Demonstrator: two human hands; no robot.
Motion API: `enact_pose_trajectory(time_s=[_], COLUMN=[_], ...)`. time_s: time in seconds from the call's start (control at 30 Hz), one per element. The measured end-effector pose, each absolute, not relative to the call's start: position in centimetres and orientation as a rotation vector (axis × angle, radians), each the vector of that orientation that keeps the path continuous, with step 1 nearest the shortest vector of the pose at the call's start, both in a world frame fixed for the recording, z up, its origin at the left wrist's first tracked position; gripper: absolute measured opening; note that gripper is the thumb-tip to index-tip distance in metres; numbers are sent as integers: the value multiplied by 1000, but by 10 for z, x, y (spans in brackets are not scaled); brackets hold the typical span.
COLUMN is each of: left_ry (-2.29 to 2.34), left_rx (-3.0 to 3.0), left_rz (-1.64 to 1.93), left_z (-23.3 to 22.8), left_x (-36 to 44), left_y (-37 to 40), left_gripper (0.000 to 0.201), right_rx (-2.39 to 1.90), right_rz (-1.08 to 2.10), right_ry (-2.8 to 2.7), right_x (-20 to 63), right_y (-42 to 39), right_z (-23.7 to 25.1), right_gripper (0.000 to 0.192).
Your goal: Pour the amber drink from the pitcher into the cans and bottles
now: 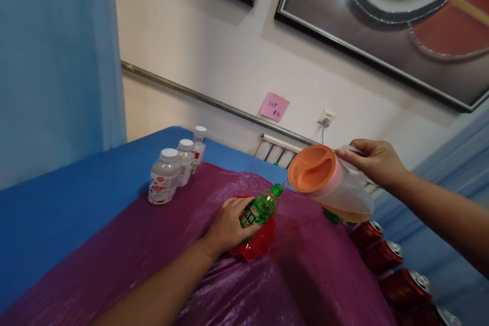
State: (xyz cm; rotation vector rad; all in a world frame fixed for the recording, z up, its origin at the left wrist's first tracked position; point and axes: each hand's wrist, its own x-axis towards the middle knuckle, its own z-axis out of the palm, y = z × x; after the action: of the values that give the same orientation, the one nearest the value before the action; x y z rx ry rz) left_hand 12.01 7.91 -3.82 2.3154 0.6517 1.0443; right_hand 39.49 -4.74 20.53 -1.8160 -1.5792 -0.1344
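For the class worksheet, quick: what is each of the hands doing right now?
Left hand: closed around the green bottle, over the red dish.
Right hand: closed on the pitcher handle, pitcher tilted.

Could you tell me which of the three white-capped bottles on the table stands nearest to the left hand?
The big flower-printed bottle, front of the row, is nearest the left hand; the other two stand behind it.

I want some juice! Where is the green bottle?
The green bottle is mid-table in the left hand, over a red dish. The jug in the right hand tips toward it.
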Motion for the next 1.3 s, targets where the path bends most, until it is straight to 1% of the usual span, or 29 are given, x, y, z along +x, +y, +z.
enact_pose_trajectory(time_s=[0.63,1.3], left_ry=[660,668], left_rx=[2315,2311], left_rz=[1042,1060], left_z=[-39,-39], left_x=[120,120], left_y=[79,79], left_gripper=[62,58], right_rx=[-1813,-1829], right_rz=[-158,-153], right_ry=[-1583,-1565], right_x=[390,388], right_y=[-48,-49], right_z=[208,210], right_gripper=[61,62])
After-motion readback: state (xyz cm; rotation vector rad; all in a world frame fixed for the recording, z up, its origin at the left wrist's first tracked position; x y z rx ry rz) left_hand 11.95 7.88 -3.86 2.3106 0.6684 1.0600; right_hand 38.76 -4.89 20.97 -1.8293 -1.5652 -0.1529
